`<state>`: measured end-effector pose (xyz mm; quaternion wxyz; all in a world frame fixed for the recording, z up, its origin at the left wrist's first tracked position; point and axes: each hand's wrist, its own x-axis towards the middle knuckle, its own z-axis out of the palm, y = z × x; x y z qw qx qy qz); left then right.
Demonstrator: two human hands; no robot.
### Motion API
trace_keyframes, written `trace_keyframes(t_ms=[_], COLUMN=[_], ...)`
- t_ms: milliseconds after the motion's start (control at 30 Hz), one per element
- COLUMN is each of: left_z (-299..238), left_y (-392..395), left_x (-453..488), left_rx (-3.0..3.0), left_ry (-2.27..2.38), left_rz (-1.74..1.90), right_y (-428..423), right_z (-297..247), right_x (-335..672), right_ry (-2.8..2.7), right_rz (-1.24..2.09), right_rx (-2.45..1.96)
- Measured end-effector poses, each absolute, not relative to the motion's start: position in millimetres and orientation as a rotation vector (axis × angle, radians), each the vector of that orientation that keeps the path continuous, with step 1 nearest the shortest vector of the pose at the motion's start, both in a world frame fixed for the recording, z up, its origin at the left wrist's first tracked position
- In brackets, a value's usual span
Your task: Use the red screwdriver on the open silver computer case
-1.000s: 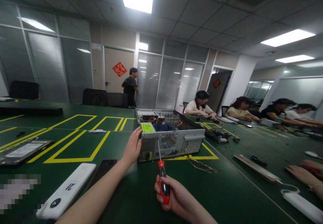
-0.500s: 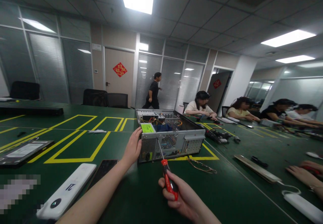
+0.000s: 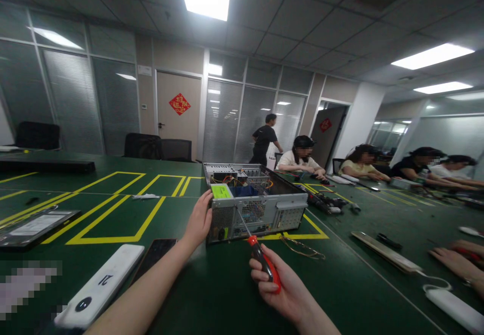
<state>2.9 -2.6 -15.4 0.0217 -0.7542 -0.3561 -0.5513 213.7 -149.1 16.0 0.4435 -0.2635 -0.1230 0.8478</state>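
Note:
An opened computer case [image 3: 260, 213] lies on the green table with its rear panel toward me. Inside it are coloured cables [image 3: 223, 180] and a power supply with a bright green label [image 3: 221, 191]. My left hand [image 3: 200, 217] grips the case's near left corner, fingers along its side and thumb near the rear edge. My right hand [image 3: 278, 282] is wrapped round the red and black handle of a screwdriver [image 3: 264, 262]. The screwdriver's shaft slants up and left to the rear panel, its tip at or just before the metal; I cannot tell whether it touches a screw.
Glasses [image 3: 302, 248] lie right of the case. A white device marked 21 [image 3: 106, 282] and a dark phone-like slab [image 3: 155, 257] lie near my left forearm. A hard drive [image 3: 40, 226] is further left. Co-workers sit at the right; another person [image 3: 264, 138] walks behind.
My right hand and the screwdriver handle have shifted right and slightly down, tilting the shaft more. My left hand and the case stay put. The walking person has moved right.

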Motion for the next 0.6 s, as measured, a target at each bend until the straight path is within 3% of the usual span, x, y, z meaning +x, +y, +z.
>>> trace_keyframes(t_ms=[267, 600], left_z=[-15.8, -15.6], left_y=[-2.3, -2.5], left_x=[2.8, 2.6], left_rx=[-2.322, -2.350], left_ry=[-1.089, -1.100], left_rz=[-1.717, -1.720], right_y=[-151.5, -149.4], right_z=[19.5, 18.1], right_x=[210.0, 210.8], right_ry=[-0.373, -0.279], right_rz=[2.043, 2.095], right_rx=[-0.829, -0.747])
